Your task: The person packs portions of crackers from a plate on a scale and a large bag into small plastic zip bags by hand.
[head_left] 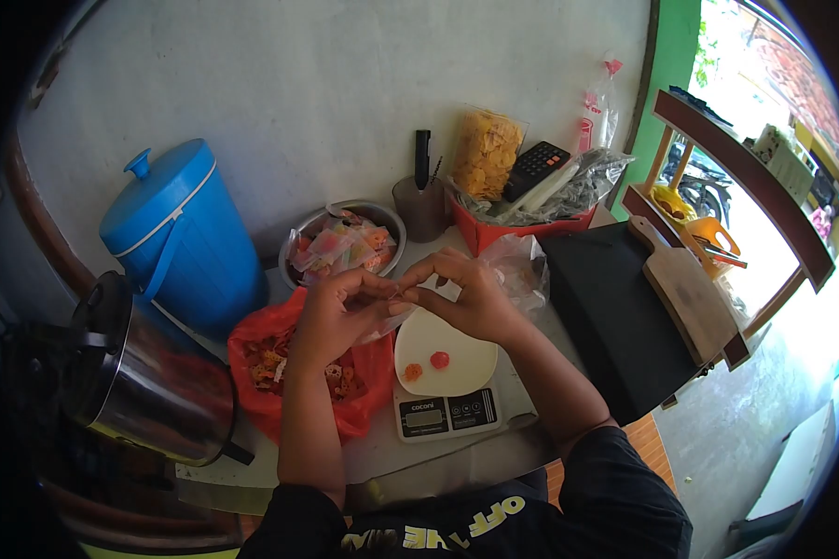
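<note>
My left hand (345,312) and my right hand (461,296) meet above the table, fingers pinched together on a small clear plastic bag (382,326) that is partly hidden by them. Just below is a white plate (457,335) on a digital kitchen scale (447,415). Two small pieces lie on that plate, a red one (440,360) and an orange one (413,372). Beside my left forearm, an open red plastic bag (242,340) holds many orange and red snack pieces (270,363).
Behind my hands stands a metal bowl (403,233) of filled packets. A blue drink cooler (191,242) and a steel pot (158,373) are at left. A red box (531,233), a black case (597,307) and a wooden cutting board (680,289) are at right.
</note>
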The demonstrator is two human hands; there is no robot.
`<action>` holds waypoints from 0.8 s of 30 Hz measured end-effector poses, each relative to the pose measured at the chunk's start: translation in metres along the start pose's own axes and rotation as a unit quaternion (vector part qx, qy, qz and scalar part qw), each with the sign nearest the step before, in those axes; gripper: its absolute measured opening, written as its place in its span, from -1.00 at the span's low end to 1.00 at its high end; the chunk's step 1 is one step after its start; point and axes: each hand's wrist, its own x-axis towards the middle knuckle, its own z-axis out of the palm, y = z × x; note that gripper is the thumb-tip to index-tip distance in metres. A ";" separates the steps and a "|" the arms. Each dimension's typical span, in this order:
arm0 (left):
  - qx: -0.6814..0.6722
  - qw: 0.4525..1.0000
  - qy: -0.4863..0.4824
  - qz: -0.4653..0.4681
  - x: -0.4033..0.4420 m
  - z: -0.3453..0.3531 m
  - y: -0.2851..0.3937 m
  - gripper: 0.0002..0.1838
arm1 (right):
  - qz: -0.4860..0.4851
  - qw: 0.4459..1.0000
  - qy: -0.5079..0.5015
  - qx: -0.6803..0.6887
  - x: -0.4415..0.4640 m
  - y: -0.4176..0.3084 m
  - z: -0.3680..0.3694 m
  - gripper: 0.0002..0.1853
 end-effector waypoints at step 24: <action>-0.045 0.996 0.074 0.008 0.001 -0.017 -0.002 -0.81 | 0.167 0.876 -0.382 -0.243 -0.016 0.045 0.019 -0.75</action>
